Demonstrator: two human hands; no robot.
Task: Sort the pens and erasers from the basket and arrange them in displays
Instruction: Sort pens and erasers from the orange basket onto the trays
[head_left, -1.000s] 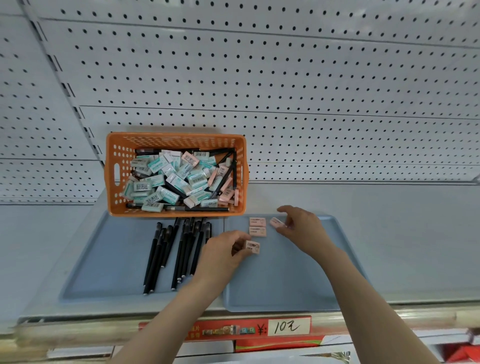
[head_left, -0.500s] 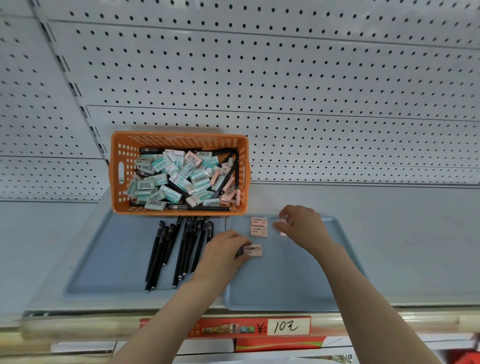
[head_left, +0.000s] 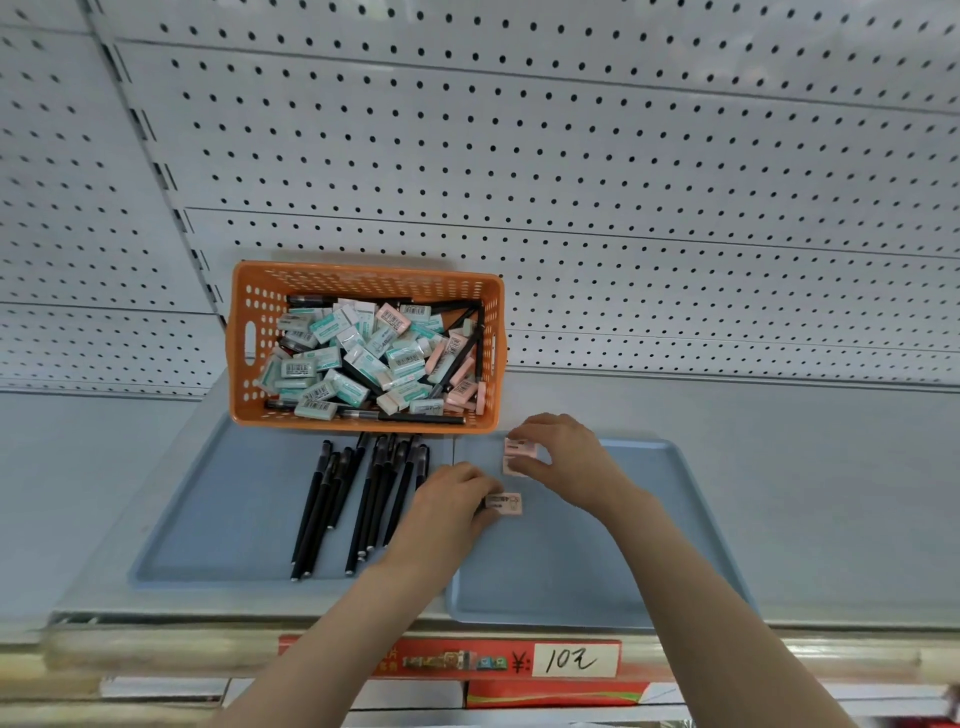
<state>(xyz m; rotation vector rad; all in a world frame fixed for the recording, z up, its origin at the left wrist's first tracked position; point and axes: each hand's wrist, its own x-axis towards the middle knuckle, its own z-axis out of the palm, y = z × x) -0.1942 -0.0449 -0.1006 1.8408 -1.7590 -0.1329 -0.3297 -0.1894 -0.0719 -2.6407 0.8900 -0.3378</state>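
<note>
In the head view, an orange basket (head_left: 244, 364) is seen standing at the back of a shelf (head_left: 805, 467), against a white pegboard wall (head_left: 571, 208). It is filled with a heap of teal erasers (head_left: 332, 384) mixed with pink ones, and a few stray pens (head_left: 410, 417) are lodged among them. Two blue trays are laid side by side in front of the basket. On the left tray (head_left: 223, 519) a pen bundle (head_left: 366, 499) is laid lengthwise near the right edge, its far ends reaching the basket's front wall. The left hand (head_left: 447, 512) is stretched across the seam between the trays, and a near pink eraser (head_left: 506, 504), lying flat on the right tray (head_left: 571, 571), is pinched at its left end between thumb and fingertips. Just beyond it, the right hand (head_left: 566, 462) is curled over a far pink eraser (head_left: 519, 448), which is pinched between forefinger and thumb close to the tray's far left corner. Another pink piece is partly hidden under that thumb; whether it is gripped cannot be told. A red price label (head_left: 571, 660) is fixed to the shelf's front edge
</note>
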